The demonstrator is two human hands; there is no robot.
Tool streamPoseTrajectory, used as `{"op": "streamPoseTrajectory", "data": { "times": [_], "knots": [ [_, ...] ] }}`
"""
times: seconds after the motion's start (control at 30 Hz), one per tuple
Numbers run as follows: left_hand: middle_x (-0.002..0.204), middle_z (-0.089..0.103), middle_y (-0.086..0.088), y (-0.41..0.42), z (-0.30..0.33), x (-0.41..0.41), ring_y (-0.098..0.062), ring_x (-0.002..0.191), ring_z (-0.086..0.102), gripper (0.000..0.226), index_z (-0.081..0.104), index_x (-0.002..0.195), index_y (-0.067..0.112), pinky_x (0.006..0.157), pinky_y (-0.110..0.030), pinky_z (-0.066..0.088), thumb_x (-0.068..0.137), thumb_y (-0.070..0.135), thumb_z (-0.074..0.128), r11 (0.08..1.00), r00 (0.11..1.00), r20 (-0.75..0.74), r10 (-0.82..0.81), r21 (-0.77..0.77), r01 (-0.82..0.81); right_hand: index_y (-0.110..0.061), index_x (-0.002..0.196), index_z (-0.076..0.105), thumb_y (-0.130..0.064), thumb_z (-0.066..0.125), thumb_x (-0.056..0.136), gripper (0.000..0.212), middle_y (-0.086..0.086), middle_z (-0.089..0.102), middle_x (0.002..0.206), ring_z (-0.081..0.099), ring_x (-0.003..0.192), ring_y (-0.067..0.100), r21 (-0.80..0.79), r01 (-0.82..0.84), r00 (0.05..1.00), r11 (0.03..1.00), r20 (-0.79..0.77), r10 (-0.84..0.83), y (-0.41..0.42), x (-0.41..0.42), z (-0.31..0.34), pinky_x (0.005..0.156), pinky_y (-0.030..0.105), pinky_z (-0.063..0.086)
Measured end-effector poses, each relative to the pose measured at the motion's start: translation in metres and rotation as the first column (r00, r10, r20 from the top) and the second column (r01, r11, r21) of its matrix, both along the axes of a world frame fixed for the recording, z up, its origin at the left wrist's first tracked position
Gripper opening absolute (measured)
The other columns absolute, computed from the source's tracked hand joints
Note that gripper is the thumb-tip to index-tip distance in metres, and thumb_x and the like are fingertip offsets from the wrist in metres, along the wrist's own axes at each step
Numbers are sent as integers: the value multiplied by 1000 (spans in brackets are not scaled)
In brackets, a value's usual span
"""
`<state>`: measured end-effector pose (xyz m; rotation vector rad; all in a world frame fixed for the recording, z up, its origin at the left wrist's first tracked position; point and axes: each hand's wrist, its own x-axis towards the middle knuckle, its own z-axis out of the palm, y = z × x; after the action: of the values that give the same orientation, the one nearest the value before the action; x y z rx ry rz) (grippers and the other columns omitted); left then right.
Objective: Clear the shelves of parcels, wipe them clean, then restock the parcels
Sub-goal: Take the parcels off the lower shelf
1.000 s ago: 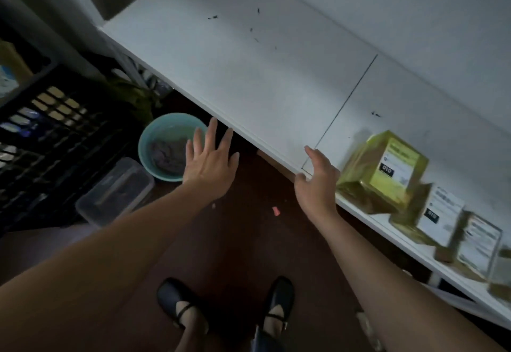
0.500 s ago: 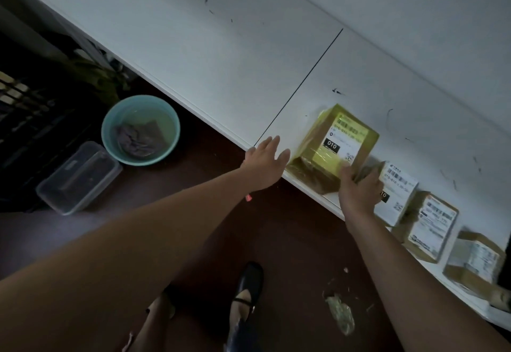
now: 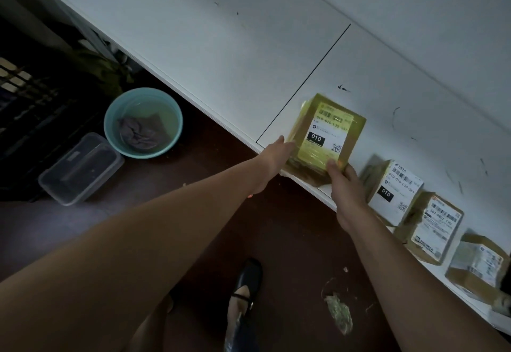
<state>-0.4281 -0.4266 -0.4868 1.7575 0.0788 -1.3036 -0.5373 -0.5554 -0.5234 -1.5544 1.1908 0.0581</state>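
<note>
A yellow-taped parcel [image 3: 326,133] with a white "010" label stands at the front edge of the white shelf [image 3: 210,47]. My left hand [image 3: 276,155] lies with straight fingers against the parcel's left side. My right hand [image 3: 343,183] grips its near right corner, thumb on the front face. To the right along the shelf edge stand a white-labelled parcel [image 3: 392,188], a brown parcel [image 3: 434,230] and another brown parcel [image 3: 478,266]. The left part of the shelf is bare, with dark specks.
On the dark floor at the left stands a teal basin [image 3: 110,130] of water with a grey cloth [image 3: 141,133] in it. Next to it lies a clear plastic box [image 3: 80,169], and a black crate [image 3: 25,103] behind. A crumpled scrap [image 3: 338,314] lies near my shoe [image 3: 246,277].
Both hands moved right from the bare shelf edge to the yellow parcel. The left hand now touches its side and the right hand has closed on its near corner.
</note>
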Motion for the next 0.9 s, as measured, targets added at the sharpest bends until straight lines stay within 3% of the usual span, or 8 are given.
{"op": "streamPoseTrajectory", "data": {
  "times": [0.1,0.2,0.27,0.37,0.53,0.63,0.77,0.9],
  "knots": [
    [152,36,-7,21,-15,7,-31,140,32,58,43,144,18,116,-53,21,94,47,45,996,993,-83,83,-12,-84,-33,147,40,-44,47,101,48,-11,52,134,47,119,9,6,-44,997,999,70,44,20,14,8,100,33,34],
    [151,38,4,50,-20,15,-21,139,34,75,45,143,30,115,-49,21,75,61,51,982,970,-172,172,-44,-182,-41,149,30,-47,44,101,50,-15,50,125,49,106,3,72,-48,990,996,137,37,42,35,14,97,35,34],
    [153,35,6,72,-17,22,-16,141,31,67,41,145,29,113,-43,23,85,57,50,962,950,-202,238,-86,-259,-42,147,28,-46,43,102,47,-22,52,113,50,94,-5,105,-65,984,992,173,46,60,51,20,89,32,36],
    [149,37,5,108,-17,38,-17,139,33,52,38,140,26,114,-45,25,95,48,49,930,927,-200,317,-126,-345,-43,137,32,-45,44,102,38,-15,56,115,57,100,1,141,-117,972,983,219,85,93,76,28,79,28,47],
    [127,50,6,179,-3,72,-20,128,42,34,42,124,32,112,-49,27,94,44,54,842,850,-188,492,-147,-520,-50,125,33,-53,47,98,30,-14,58,119,57,114,12,154,-204,953,967,259,159,163,117,34,102,52,47],
    [123,52,7,229,8,97,-21,122,46,31,45,120,34,107,-50,30,94,45,55,808,826,-151,542,-177,-562,-48,127,33,-55,52,95,38,-16,58,117,57,117,14,156,-230,938,961,299,176,211,142,42,104,55,45],
    [129,53,5,298,23,124,-21,123,47,34,44,121,43,105,-51,33,91,46,58,750,778,-111,618,-215,-626,-39,132,31,-47,51,98,40,-18,58,110,57,109,5,133,-271,908,953,365,207,284,181,58,104,44,46],
    [128,57,3,373,43,149,-24,121,51,51,43,129,46,108,-53,34,83,50,66,666,699,-68,712,-249,-703,-34,133,34,-41,56,96,43,-17,63,109,65,98,-1,138,-339,858,931,451,246,358,226,77,82,26,52]
  ]
}}
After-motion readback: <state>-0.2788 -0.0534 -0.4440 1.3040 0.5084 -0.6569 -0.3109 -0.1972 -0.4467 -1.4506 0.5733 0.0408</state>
